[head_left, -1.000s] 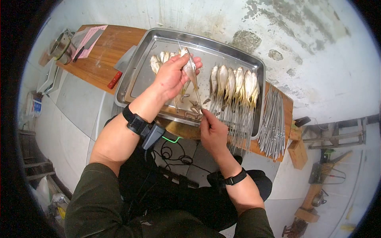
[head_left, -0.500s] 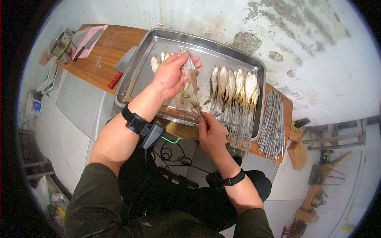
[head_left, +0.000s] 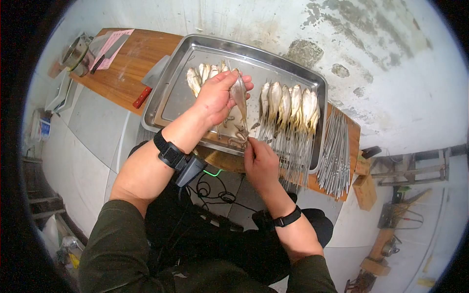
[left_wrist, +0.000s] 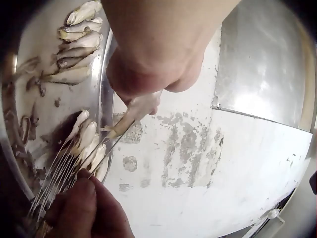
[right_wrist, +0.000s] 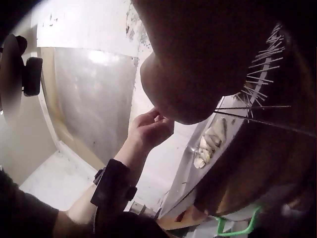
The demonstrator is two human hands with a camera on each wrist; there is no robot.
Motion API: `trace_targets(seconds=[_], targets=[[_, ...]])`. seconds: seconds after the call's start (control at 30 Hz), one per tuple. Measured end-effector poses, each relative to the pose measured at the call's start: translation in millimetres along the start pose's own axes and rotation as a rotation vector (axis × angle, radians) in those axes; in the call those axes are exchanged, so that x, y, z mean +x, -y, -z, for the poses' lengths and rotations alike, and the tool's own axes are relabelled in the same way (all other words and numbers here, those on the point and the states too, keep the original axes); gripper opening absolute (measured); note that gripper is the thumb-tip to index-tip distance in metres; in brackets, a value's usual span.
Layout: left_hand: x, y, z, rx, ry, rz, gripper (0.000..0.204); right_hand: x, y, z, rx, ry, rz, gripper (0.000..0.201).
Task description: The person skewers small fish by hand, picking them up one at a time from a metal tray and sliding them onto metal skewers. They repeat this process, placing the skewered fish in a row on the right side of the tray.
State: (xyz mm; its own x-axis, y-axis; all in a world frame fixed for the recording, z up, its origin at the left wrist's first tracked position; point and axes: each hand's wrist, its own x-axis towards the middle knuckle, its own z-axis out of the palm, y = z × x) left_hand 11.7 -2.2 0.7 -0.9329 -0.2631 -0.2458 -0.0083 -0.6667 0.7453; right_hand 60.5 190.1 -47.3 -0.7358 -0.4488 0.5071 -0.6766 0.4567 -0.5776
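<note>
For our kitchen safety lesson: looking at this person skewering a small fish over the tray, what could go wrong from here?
1. The left hand grips the fish around the skewer that the right hand pinches from below; a slip could likely prick the left fingers.
2. The fish is held above the steel tray; a loose grip might drop it onto the scraps there.

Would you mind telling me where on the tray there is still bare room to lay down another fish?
The tray is bare along its left wall, beside the loose fish pile, and in the strip between the held fish and the skewered row. It is crowded at the right, and scraps clutter the near edge by the right hand.
</note>
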Motion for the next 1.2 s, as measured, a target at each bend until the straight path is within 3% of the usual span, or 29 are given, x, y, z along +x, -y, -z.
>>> trace_targets(seconds=[0.7, 0.77, 0.93, 1.2], targets=[[5.8, -1.7, 1.7, 0.032, -0.023, 0.007, 0.023, 2.6, 2.4, 1.3, 0.126, 0.066, -0.211, 0.017], [4.1, -3.5, 0.5, 0.026, -0.041, 0.005, 0.022, -1.5, -1.1, -1.1, 0.18, 0.087, -0.305, 0.017], [8.9, 2.0, 9.4, 0.029, 0.082, 0.015, 0.017, -1.2, -1.8, -1.5, 0.249, 0.111, -0.411, 0.017], [12.1, -1.2, 11.1, 0.037, 0.085, 0.001, 0.017, -4.2, -2.1, -1.8, 0.344, 0.185, -0.477, 0.019]])
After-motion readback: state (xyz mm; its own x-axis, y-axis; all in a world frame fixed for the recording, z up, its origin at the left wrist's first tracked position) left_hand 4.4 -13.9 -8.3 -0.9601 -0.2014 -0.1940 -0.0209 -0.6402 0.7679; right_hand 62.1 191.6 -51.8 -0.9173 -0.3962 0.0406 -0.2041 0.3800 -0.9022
